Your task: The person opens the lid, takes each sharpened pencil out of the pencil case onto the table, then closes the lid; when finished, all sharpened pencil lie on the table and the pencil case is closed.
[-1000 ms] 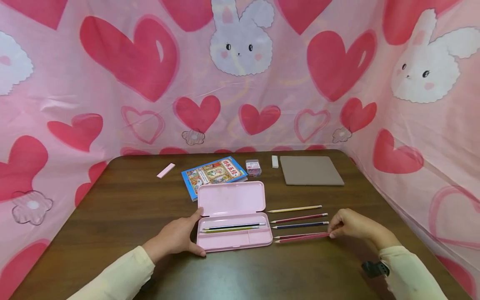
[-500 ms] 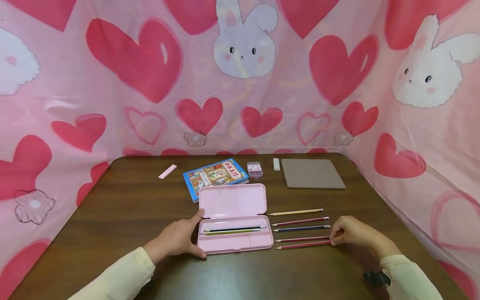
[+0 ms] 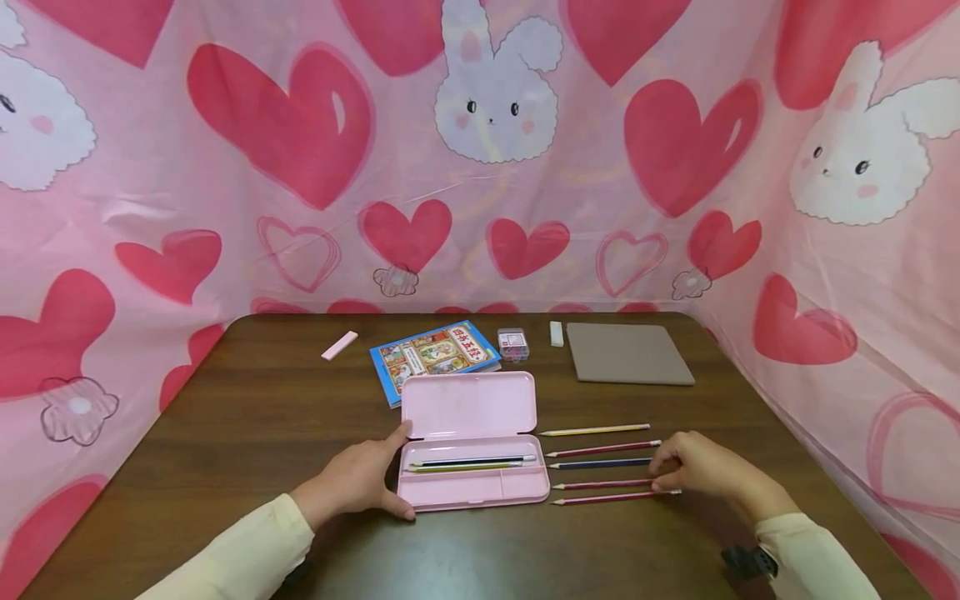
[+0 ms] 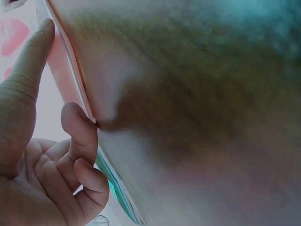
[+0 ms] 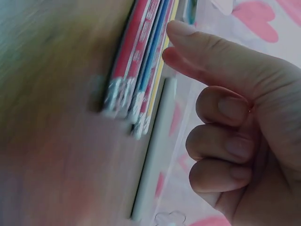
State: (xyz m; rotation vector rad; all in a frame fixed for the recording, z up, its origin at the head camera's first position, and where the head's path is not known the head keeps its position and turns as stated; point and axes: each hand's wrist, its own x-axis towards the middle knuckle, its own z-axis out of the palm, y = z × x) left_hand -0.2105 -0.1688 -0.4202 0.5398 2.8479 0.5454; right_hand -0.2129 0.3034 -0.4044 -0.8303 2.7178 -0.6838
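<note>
A pink pencil case point(image 3: 457, 487) lies with its lid point(image 3: 468, 406) raised; a dark pencil point(image 3: 472, 460) and a green pencil point(image 3: 465, 468) rest in its back compartment. My left hand point(image 3: 352, 479) holds the case's left end, thumb at the front corner, index finger near the hinge. Right of the case several pencils lie in a row: a yellow one point(image 3: 596, 430), a blue one point(image 3: 600, 464) and red ones, the front red pencil point(image 3: 607, 499) nearest me. Over their eraser ends hovers my right hand point(image 3: 712, 475), fingers curled, thumb and index tips slightly apart with nothing between them.
Behind the case lie a blue-edged picture book point(image 3: 435, 354), a small clear box point(image 3: 513, 343), a white eraser point(image 3: 556, 334) and a grey-brown board point(image 3: 628, 354). A pink strip point(image 3: 340, 345) lies at the back left. Patterned pink cloth point(image 3: 480, 183) surrounds the table.
My right hand has laid a red pencil down at the front of the row, let it go and moved slightly back over the pencils. The left hand keeps its place.
</note>
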